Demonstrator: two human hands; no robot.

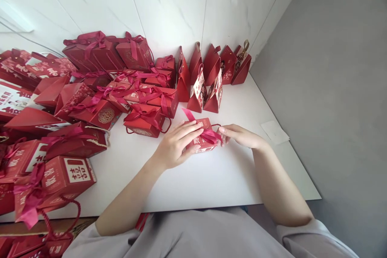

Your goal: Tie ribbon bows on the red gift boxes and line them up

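Note:
A small red gift box (202, 146) lies on the white table (211, 177) in front of me, with a pink ribbon (208, 134) across its top. My left hand (177, 145) rests over the box's left side, fingers curled around it. My right hand (240, 135) pinches the ribbon's end at the box's right side.
Several finished red boxes with ribbon bows (148, 119) are piled at the left and back of the table. Red paper bags (211, 76) stand along the marble wall. A white slip of paper (274, 132) lies near the right edge. A grey floor lies beyond.

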